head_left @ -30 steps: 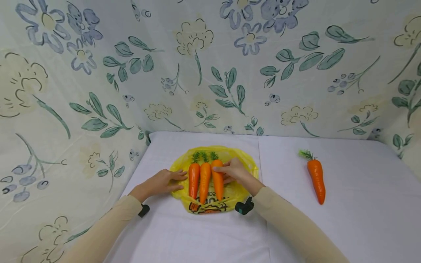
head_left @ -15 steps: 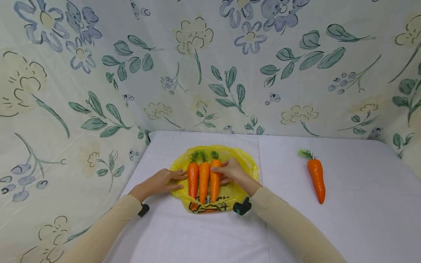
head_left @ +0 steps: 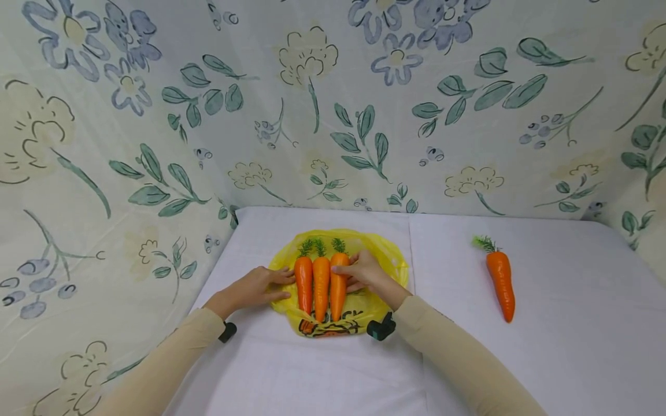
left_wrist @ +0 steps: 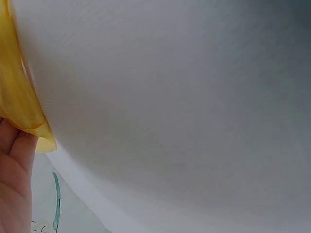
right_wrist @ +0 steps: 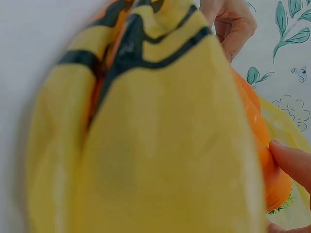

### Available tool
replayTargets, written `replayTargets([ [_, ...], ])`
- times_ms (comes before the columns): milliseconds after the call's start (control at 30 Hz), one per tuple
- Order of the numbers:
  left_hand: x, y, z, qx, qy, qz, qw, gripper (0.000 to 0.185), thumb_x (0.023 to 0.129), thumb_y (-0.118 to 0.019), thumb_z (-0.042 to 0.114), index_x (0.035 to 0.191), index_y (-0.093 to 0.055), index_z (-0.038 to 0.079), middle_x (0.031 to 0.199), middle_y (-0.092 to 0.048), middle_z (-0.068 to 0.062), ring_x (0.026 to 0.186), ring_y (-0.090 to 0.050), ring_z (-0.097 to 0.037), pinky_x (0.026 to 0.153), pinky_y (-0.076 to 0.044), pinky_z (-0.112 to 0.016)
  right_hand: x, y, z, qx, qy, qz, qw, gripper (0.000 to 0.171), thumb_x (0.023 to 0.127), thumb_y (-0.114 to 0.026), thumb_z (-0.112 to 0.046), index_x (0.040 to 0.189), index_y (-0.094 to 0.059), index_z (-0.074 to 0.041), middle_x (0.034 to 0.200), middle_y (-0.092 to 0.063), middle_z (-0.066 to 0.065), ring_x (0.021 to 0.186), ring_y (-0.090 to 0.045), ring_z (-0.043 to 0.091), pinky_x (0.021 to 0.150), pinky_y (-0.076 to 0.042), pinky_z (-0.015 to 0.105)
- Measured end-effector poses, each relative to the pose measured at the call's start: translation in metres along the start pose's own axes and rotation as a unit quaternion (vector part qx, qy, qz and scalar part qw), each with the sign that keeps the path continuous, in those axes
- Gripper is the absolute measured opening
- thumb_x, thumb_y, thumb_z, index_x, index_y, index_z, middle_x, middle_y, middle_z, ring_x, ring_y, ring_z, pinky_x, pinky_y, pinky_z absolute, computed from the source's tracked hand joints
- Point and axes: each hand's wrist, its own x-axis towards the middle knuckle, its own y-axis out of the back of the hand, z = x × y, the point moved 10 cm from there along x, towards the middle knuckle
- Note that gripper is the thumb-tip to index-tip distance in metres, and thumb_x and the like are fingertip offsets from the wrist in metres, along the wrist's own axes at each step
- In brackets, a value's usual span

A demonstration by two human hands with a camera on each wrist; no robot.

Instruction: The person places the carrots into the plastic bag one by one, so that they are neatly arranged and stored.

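Three orange carrots with green tops lie side by side in a yellow plastic bag [head_left: 387, 254], their tips toward its printed near edge. My right hand [head_left: 366, 270] holds the right carrot [head_left: 339, 289], its thumb across the upper part. This carrot [head_left: 339, 300] lies close against the middle carrot [head_left: 321, 283]. The left carrot [head_left: 304, 283] is by the fingertips of my left hand [head_left: 256, 286], whose fingers extend over the bag's left side. In the right wrist view, the thumb [right_wrist: 291, 162] touches an orange carrot [right_wrist: 272, 179] behind the bag's blurred yellow wall [right_wrist: 170, 131].
A fourth carrot [head_left: 501, 286] lies apart on the right of the white-covered table [head_left: 312, 375], its green top pointing away. Behind and to the left hangs floral cloth [head_left: 208, 150]. Each wrist carries a small black camera.
My right hand has shifted slightly left with the right carrot, pushing the three carrots left and closer together. The left hand stays in place on the bag.
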Motion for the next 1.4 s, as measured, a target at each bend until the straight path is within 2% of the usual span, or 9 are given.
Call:
replayTargets([
  [133, 0.0012, 0.001, 0.0017, 0.002, -0.007, 0.004, 1.0, 0.047, 0.095, -0.069, 0.035, 0.132, -0.065, 0.006, 0.136, -0.059, -0.007, 0.133, -0.049, -0.025, 0.11, -0.037, -0.049, -0.0009, 0.0023, 0.0011, 0.001, -0.004, 0.005, 1.0, 0.049, 0.086, -0.081, -0.017, 0.109, -0.044, 0.006, 0.092, -0.063, 0.019, 0.066, -0.069, 0.028, 0.067, -0.061, 0.045],
  [300, 0.0019, 0.0035, 0.006, -0.001, -0.017, 0.008, 0.9998, 0.047, 0.095, -0.069, 0.034, 0.131, -0.065, 0.004, 0.135, -0.06, -0.01, 0.132, -0.051, -0.029, 0.108, -0.039, -0.051, -0.0032, 0.0036, -0.0011, 0.002, -0.001, 0.003, 1.0, 0.047, 0.086, -0.08, -0.016, 0.108, -0.047, 0.008, 0.088, -0.066, 0.02, 0.067, -0.071, 0.03, 0.068, -0.061, 0.046],
  [500, 0.0034, 0.0027, 0.003, -0.006, 0.002, 0.0, 1.0, 0.048, 0.095, -0.069, 0.035, 0.133, -0.064, 0.006, 0.136, -0.059, -0.007, 0.134, -0.048, -0.026, 0.111, -0.037, -0.046, -0.0041, 0.0057, -0.0021, -0.005, -0.005, 0.006, 1.0, 0.052, 0.087, -0.08, -0.016, 0.117, -0.046, 0.009, 0.093, -0.066, 0.023, 0.071, -0.071, 0.032, 0.069, -0.061, 0.045],
  [667, 0.0035, 0.0016, 0.0012, -0.01, 0.009, -0.005, 0.9999, 0.048, 0.095, -0.069, 0.036, 0.133, -0.064, 0.007, 0.137, -0.058, -0.005, 0.135, -0.047, -0.023, 0.112, -0.036, -0.045, -0.0034, 0.0067, -0.002, -0.022, -0.004, 0.009, 1.0, 0.052, 0.087, -0.079, -0.015, 0.119, -0.046, 0.01, 0.091, -0.066, 0.023, 0.07, -0.072, 0.033, 0.068, -0.061, 0.044],
  [967, 0.002, 0.0009, 0.0006, -0.004, 0.005, -0.001, 1.0, 0.048, 0.095, -0.07, 0.035, 0.133, -0.064, 0.007, 0.137, -0.059, -0.006, 0.134, -0.048, -0.025, 0.111, -0.036, -0.049, -0.0042, 0.0068, 0.0002, -0.031, 0.005, 0.005, 0.999, 0.042, 0.087, -0.079, -0.011, 0.111, -0.054, 0.012, 0.085, -0.066, 0.021, 0.075, -0.072, 0.037, 0.066, -0.061, 0.041],
  [1200, 0.0003, -0.0008, -0.001, -0.009, 0.012, -0.011, 0.9998, 0.049, 0.095, -0.07, 0.035, 0.135, -0.063, 0.008, 0.138, -0.057, -0.005, 0.136, -0.046, -0.023, 0.112, -0.035, -0.046, -0.0044, 0.0059, -0.0002, -0.023, 0.024, 0.004, 0.999, 0.052, 0.087, -0.079, -0.01, 0.123, -0.054, 0.018, 0.09, -0.068, 0.023, 0.075, -0.072, 0.038, 0.066, -0.061, 0.041],
  [1400, 0.0004, 0.0001, -0.0003, -0.009, 0.011, -0.008, 0.9999, 0.049, 0.094, -0.071, 0.035, 0.134, -0.063, 0.008, 0.138, -0.058, -0.005, 0.135, -0.047, -0.023, 0.112, -0.036, -0.044, -0.0057, 0.0075, -0.001, -0.014, 0.027, 0.008, 0.999, 0.057, 0.087, -0.079, -0.01, 0.127, -0.051, 0.018, 0.095, -0.067, 0.025, 0.075, -0.072, 0.038, 0.066, -0.061, 0.041],
])
